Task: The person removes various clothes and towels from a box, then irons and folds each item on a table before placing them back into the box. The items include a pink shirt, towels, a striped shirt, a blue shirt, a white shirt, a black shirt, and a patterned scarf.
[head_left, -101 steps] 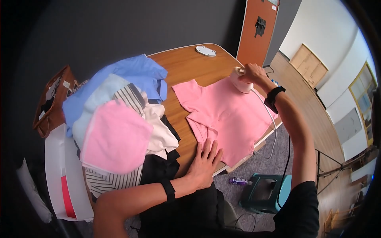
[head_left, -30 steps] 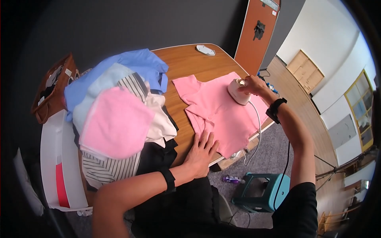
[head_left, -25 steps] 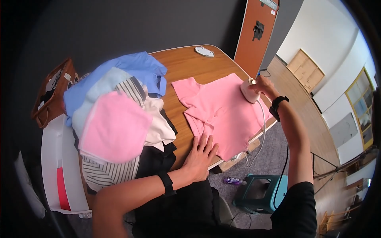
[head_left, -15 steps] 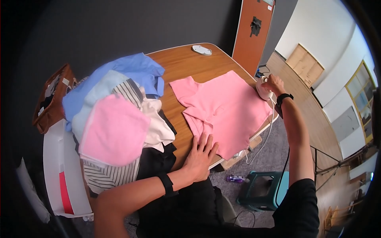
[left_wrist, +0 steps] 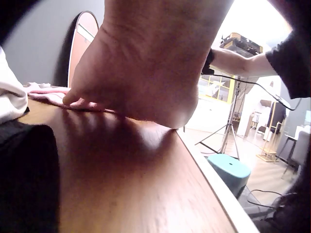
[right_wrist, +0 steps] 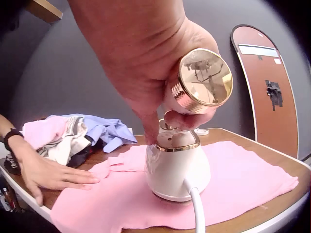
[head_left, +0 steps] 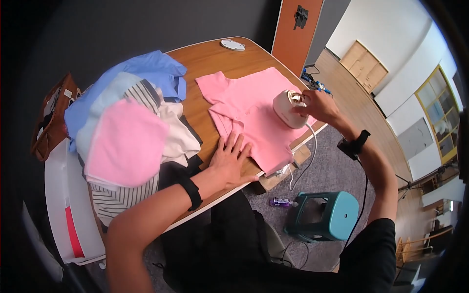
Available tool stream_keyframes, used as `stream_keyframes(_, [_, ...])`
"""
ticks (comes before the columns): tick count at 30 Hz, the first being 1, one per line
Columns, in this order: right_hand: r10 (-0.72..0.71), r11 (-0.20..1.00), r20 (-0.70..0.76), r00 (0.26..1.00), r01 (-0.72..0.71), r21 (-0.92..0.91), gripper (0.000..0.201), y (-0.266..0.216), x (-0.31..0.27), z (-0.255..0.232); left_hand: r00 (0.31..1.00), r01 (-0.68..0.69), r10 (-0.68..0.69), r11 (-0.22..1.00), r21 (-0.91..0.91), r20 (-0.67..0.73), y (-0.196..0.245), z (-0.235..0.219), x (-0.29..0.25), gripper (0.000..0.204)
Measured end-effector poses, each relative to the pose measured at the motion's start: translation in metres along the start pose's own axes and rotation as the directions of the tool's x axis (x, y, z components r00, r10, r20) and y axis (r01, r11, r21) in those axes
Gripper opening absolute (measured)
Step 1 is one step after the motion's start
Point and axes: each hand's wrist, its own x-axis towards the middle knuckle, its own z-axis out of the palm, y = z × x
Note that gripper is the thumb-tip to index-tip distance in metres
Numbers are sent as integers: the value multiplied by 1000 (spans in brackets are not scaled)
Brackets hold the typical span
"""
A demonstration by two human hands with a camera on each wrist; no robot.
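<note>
A pink shirt lies spread on the wooden table. The right hand grips the handle of a white iron, which stands on the shirt; in the right wrist view the iron shows its gold trim and white cord, with the right hand curled round the handle. The left hand rests flat with spread fingers, its fingertips on the shirt's near edge and its palm over the tabletop. In the left wrist view the left hand hides most of the shirt.
A clothes pile with a pink piece on top covers the table's left side, by a white box and a brown basket. A white plate-like stand lies at the far edge. A teal stool and purple bottle are on the floor.
The right hand has brought the iron from the shirt's right edge back toward its middle. The left hand stays at the near edge, its thumb now spread wider. The head view has shifted.
</note>
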Motion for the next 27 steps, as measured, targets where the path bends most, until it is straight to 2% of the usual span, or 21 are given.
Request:
stream_keyframes(4, [-92, 996, 35, 995, 93, -13, 59, -21, -26, -2, 983, 111, -124, 989, 101, 138, -10, -21, 11, 99])
stream_keyframes(5, [-92, 995, 56, 994, 94, -32, 59, -29, -32, -7, 994, 100, -97, 992, 73, -46, -12, -20, 8, 81])
stream_keyframes(8, [-151, 987, 55, 987, 153, -46, 55, -34, -46, -8, 998, 1, -14, 980, 197, 64, -20, -45, 14, 55])
stream_keyframes(9, [-160, 985, 62, 985, 163, -51, 55, -36, -48, -7, 995, -26, 48, 976, 218, -92, -23, -48, 14, 35])
stream_keyframes(12, [-263, 961, 48, 964, 266, -82, 53, -39, -49, 0, 972, -56, 89, 987, 153, -217, -31, -42, 35, 39])
stream_keyframes(15, [-377, 919, 76, 923, 383, -96, 51, -45, -47, -2, 970, -48, 23, 994, -100, -244, -41, -22, 53, 50])
stream_keyframes(18, [-446, 887, 155, 881, 459, -56, 50, -59, -44, -6, 1000, 11, -11, 1000, 19, -1, -47, -13, 54, 64])
stream_keyframes(21, [-465, 872, 233, 854, 487, -42, 51, -63, -43, 4, 999, 44, -44, 999, -20, 4, -51, -2, 47, 69])
stream_keyframes(27, [-430, 876, 372, 823, 480, -49, 50, -71, -54, 4, 998, 57, -58, 996, 74, 11, -53, 0, 46, 69])
